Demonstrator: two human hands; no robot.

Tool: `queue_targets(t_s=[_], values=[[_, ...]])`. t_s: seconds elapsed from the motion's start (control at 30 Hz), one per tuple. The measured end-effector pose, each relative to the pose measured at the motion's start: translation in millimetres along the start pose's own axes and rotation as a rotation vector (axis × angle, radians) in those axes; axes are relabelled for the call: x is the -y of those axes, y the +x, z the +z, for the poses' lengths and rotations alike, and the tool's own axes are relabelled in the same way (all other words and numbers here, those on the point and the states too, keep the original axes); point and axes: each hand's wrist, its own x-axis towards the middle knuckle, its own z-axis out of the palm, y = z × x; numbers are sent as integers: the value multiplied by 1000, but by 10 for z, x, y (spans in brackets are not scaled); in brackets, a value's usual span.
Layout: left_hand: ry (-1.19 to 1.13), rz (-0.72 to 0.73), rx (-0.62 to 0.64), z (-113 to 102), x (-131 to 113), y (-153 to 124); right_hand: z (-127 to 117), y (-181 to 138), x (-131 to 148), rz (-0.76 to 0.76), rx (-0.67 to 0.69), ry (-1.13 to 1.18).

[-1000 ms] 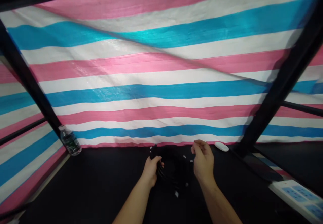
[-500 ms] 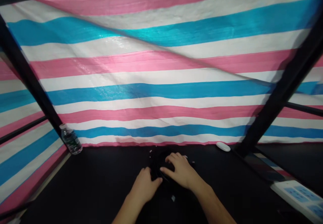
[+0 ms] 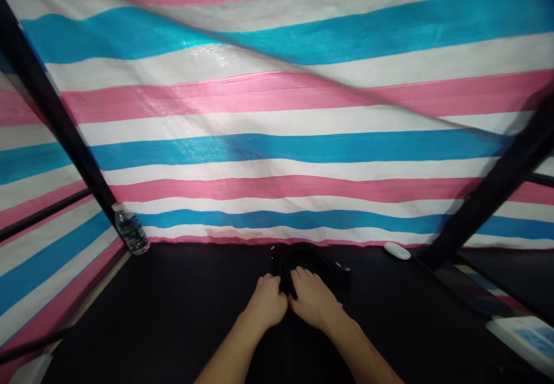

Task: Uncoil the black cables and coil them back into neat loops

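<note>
A black looped bundle (image 3: 309,252), which looks like coiled cable, lies on the black tabletop (image 3: 173,314) near its back edge. Small pale bits show at its left and right ends. My left hand (image 3: 268,302) is closed on the bundle's near left side, thumb and fingers together. Close beside it, my right hand (image 3: 312,297) curls its fingers over the near rim from inside the loop. The thumbs almost meet. Dark on dark, the exact strands in my fingers are hard to make out.
A clear plastic bottle (image 3: 131,231) stands at the back left by a black post. At the back right lies a white oval object (image 3: 397,250). A white box with blue panels (image 3: 526,338) sits at the right edge. Striped sheeting (image 3: 277,147) hangs behind the table.
Both hands have drawn together and closed on the near side of the bundle, which now shows a wider loop behind them. The view has shifted slightly, moving the scene rightward.
</note>
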Motion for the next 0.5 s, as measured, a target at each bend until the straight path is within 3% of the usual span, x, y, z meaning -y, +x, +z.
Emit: queue_targets(t_s=[0.17,0.5], values=[[158,75,-54,-141,118,-68,-13,61,-40,-64,-2,-10],[220,184,-103,-82,205,-161,-68,-8,-291,-71,-103,62]])
